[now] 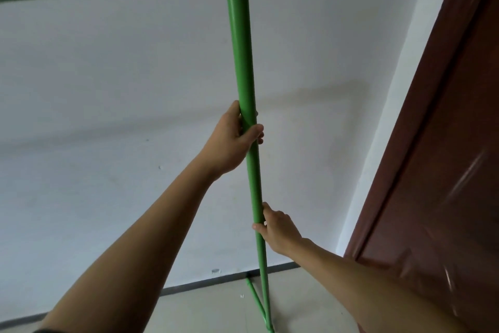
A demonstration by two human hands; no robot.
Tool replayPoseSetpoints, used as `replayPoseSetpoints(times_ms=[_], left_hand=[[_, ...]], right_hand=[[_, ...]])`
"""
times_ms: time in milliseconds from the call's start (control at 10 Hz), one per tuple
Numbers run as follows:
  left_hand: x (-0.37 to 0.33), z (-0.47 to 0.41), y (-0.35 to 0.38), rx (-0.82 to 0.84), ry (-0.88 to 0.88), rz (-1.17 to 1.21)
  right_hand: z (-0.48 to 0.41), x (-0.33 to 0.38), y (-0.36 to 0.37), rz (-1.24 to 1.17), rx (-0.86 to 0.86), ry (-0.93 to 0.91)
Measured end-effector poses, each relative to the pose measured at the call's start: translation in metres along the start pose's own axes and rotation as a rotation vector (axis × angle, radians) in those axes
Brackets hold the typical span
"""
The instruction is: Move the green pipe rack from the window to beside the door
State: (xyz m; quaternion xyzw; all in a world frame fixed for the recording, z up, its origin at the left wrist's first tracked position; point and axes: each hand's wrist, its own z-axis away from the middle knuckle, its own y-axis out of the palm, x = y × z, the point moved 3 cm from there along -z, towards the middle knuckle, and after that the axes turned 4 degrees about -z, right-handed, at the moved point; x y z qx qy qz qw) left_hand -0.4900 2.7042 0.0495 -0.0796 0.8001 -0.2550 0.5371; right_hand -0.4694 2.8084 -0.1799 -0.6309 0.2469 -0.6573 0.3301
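Observation:
The green pipe rack (241,54) fills the view: a thick top bar runs from the left edge to an elbow at the top, and one upright drops from it to a foot bar on the floor. My left hand (233,141) is wrapped around the upright about halfway down. My right hand (275,227) grips the same upright lower down, from its right side. The rack stands close to the white wall, just left of the brown door (437,170). The rest of the rack is outside the view.
A white wall (108,116) is straight ahead with a dark skirting strip (205,282) at its base. The door's frame stands at the right. Pale floor tiles (210,311) lie below, with a small white scrap near the foot bar.

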Motion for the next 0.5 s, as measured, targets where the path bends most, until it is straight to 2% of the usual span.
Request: replayPoseSetpoints(times_ms=[200,400,500], left_hand=[[0.008,-0.002,0.002,-0.023,-0.023,-0.008],[0.007,0.015,-0.004,-0.003,-0.054,-0.047],[0.022,0.034,-0.024,0.004,-0.103,-0.02]], right_hand=[[-0.001,0.004,0.002,0.049,-0.059,0.051],[0.019,0.023,-0.011,0.058,0.022,0.138],[0.034,0.037,-0.035,-0.029,-0.064,0.108]])
